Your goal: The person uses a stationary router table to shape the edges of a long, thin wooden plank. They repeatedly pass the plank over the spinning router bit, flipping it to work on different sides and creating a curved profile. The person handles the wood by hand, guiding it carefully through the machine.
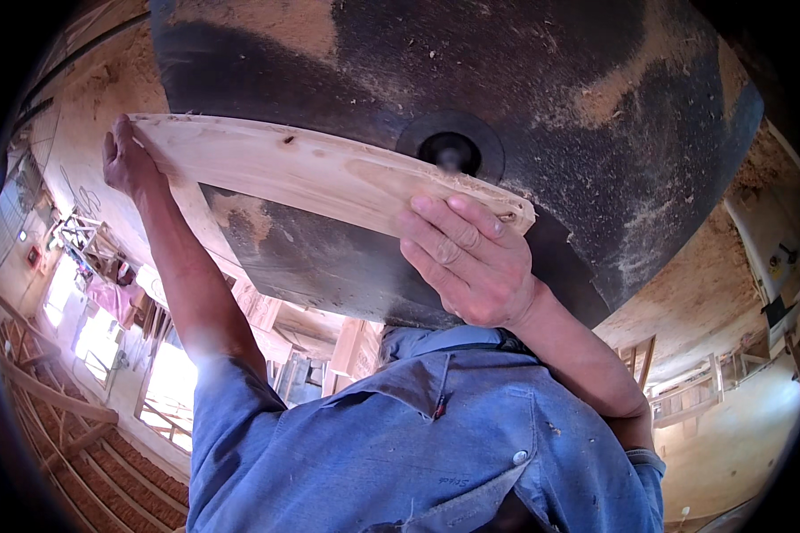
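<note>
Holding a pale, knotty, rough-edged board (311, 169)

A long, pale, knotted wooden board (284, 164) is lying across a dusty dark table (524, 80).
Its left end is reaching past the table's edge; its rough far edge is perhaps touching the blurred black spindle (451, 153).

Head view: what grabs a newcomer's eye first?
The pale wooden board slanting across the dark tabletop, with the left hand at its left end and the right hand on it near its right end. Next, the round black fitting in the tabletop, close to the board's far edge, its middle blurred. Then the blue shirt filling the lower middle.
</note>
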The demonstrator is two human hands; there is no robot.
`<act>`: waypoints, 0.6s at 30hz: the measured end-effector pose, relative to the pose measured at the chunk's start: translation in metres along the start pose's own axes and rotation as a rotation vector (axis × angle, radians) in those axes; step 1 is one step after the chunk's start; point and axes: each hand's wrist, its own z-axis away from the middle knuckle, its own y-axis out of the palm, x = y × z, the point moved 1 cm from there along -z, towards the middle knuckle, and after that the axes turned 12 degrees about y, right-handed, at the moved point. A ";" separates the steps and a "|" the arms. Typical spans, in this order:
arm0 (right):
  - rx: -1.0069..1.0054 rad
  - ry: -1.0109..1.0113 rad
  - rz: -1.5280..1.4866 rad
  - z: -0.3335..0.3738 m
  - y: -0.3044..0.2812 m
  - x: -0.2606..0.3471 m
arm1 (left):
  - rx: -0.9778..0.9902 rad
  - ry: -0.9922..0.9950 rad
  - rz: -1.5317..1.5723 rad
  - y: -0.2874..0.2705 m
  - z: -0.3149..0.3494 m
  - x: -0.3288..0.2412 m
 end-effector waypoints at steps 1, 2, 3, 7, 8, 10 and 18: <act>0.001 0.000 -0.002 0.000 0.000 0.000 | 0.017 0.003 0.003 -0.001 -0.002 0.002; 0.001 -0.001 -0.004 0.000 0.000 0.000 | 0.008 0.006 -0.006 -0.002 -0.003 0.003; 0.002 -0.003 -0.003 -0.001 0.000 0.000 | -0.002 0.008 -0.013 -0.002 -0.003 0.003; -0.016 -0.014 -0.020 0.000 0.003 -0.001 | -0.027 0.021 0.032 0.000 0.000 0.003; -0.012 -0.012 -0.027 0.000 0.003 -0.001 | -0.007 0.016 0.030 -0.002 0.000 0.006; -0.010 -0.018 -0.040 -0.001 0.002 0.002 | 0.026 0.014 0.031 -0.011 -0.007 0.014; -0.108 0.099 0.066 0.024 -0.034 0.030 | -0.003 -0.003 0.584 -0.063 0.020 0.019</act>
